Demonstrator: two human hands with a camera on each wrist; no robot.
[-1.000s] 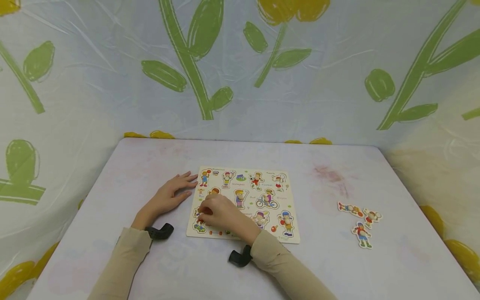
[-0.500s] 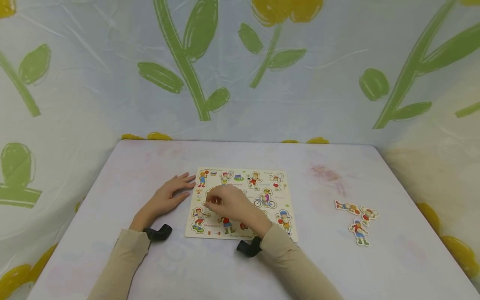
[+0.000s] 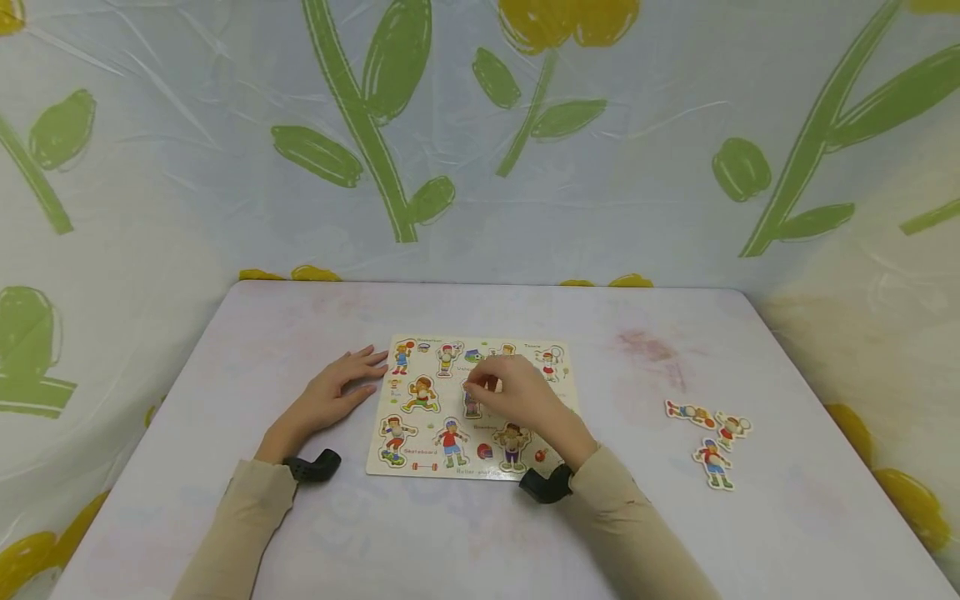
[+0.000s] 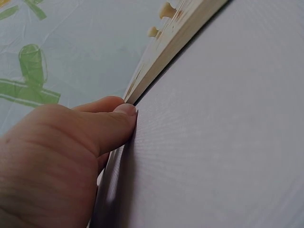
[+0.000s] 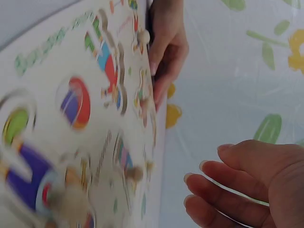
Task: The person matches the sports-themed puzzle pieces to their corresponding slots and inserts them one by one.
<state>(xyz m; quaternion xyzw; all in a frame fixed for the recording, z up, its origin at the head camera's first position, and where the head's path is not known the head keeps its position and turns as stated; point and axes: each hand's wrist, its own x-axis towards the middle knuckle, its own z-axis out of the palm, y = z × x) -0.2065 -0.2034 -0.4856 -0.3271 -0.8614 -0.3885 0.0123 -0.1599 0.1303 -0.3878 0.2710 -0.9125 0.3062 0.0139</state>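
Observation:
A pale wooden peg puzzle board [image 3: 442, 404] with cartoon sports figures lies on the table. My left hand [image 3: 341, 387] rests by the board's left edge, fingers stretched toward it; in the left wrist view the thumb [image 4: 118, 128] touches its corner. Over the middle of the board hovers my right hand [image 3: 517, 392], fingers loosely bent. The right wrist view shows those fingers [image 5: 204, 211] apart from the board, with nothing between them. Below the hand, the golfer figure [image 3: 472, 404] is partly hidden. Knobs [image 5: 145, 36] stand up from some of the figures.
Three loose puzzle pieces lie at the right of the table: one with a ball [image 3: 688, 414], one with a racket [image 3: 731, 428] and one in a blue cap [image 3: 712, 464]. A flower-print cloth [image 3: 225, 167] hangs behind and beside the table.
My right hand has moved right across the board, from the lower-left skateboard figure to the middle, uncovering the runner and skateboarder. My left hand stays at the board's edge.

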